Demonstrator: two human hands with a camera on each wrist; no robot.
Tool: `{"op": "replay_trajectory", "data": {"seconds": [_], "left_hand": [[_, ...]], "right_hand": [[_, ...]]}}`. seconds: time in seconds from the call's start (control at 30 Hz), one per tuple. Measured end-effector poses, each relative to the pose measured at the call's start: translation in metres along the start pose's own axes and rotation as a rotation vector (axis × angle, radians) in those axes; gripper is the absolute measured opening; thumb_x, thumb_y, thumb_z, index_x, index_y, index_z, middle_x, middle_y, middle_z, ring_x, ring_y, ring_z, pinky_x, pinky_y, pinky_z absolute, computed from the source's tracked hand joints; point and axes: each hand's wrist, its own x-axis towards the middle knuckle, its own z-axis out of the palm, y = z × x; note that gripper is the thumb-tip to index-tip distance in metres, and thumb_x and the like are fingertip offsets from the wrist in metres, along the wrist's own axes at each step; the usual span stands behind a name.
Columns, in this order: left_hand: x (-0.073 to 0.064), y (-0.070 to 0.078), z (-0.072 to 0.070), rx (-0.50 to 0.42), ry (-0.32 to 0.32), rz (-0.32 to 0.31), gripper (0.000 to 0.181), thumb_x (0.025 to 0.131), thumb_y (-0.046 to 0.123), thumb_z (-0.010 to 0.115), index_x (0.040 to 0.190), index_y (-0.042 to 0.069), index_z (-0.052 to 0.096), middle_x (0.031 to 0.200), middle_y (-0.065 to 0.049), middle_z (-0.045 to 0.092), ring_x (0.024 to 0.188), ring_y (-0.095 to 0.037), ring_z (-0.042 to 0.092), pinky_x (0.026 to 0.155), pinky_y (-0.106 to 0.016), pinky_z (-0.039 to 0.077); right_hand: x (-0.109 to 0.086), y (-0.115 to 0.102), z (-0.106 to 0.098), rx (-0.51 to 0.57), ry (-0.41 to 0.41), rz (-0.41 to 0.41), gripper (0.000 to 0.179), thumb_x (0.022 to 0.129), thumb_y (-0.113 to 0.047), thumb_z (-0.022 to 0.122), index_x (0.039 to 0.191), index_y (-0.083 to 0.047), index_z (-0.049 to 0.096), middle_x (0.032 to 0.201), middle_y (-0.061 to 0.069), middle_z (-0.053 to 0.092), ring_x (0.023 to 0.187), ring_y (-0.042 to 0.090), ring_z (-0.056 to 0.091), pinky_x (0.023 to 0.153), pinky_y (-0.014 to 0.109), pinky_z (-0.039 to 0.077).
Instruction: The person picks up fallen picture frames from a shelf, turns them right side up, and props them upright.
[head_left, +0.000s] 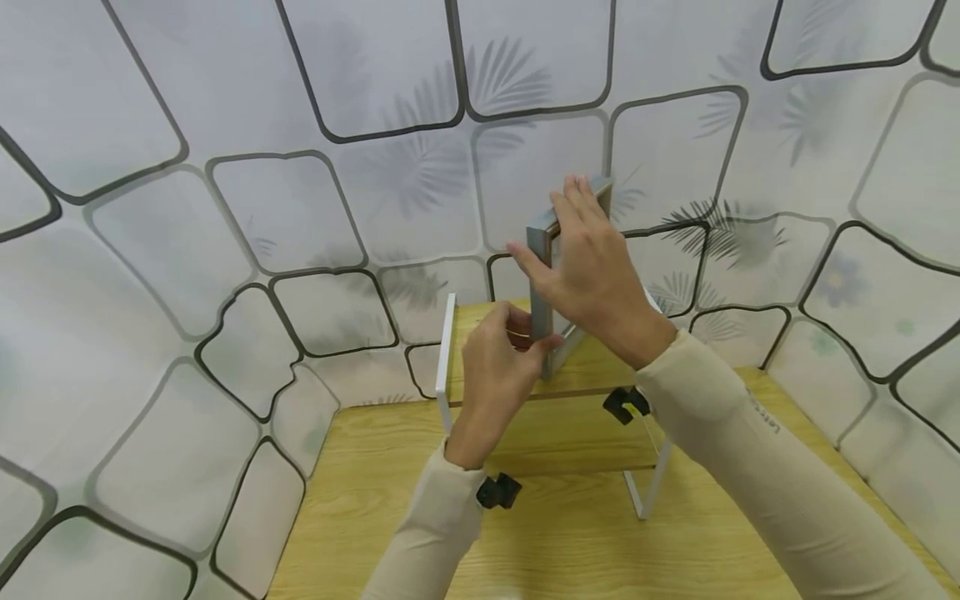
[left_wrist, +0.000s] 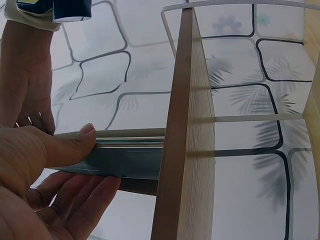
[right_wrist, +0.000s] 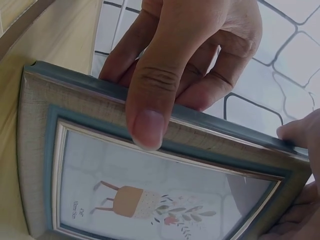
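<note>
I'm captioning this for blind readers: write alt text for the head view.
A person's left hand pinches the lower near side of an upright grey-blue picture frame at a wooden shelf with white supports, while the right hand rests over the frame's top edge. The shelf stands on a wood-grained table before patterned walls.

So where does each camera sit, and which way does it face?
Head: on the person's head, looking forward and down at the photo frame and wooden shelf; the left hand, right hand and both sleeves show.
Left wrist: on that wrist, facing the left hand's grip on the photo frame; some of the right hand shows upper left.
Right wrist: on that wrist, facing the photo frame's picture side; left hand at top, part of the right hand at right.
Both wrist views share the photo frame.
</note>
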Motion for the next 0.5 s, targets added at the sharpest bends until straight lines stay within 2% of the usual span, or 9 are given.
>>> {"op": "replay_trajectory", "data": {"seconds": [0.23,0.5], "left_hand": [[0.0,0.003,0.006,-0.001,0.008,0.017,0.032,0.081,0.018,0.088,0.092,0.005,0.062,0.083,-0.007,0.071,0.071,-0.017,0.071,0.064,-0.02,0.057],[-0.002,0.007,0.014,0.003,0.029,0.048,0.031,0.08,0.017,0.089,0.09,0.006,0.062,0.083,-0.006,0.07,0.07,-0.014,0.07,0.063,-0.017,0.055]], "right_hand": [[-0.001,0.009,-0.003,0.043,-0.014,-0.009,0.071,0.098,-0.034,0.068,0.144,0.014,0.044,0.155,0.033,0.032,0.151,0.036,0.021,0.121,0.048,0.022],[-0.002,0.018,-0.007,0.07,-0.011,-0.043,0.065,0.098,-0.029,0.067,0.143,0.014,0.046,0.154,0.03,0.037,0.15,0.036,0.026,0.122,0.045,0.022]]}}
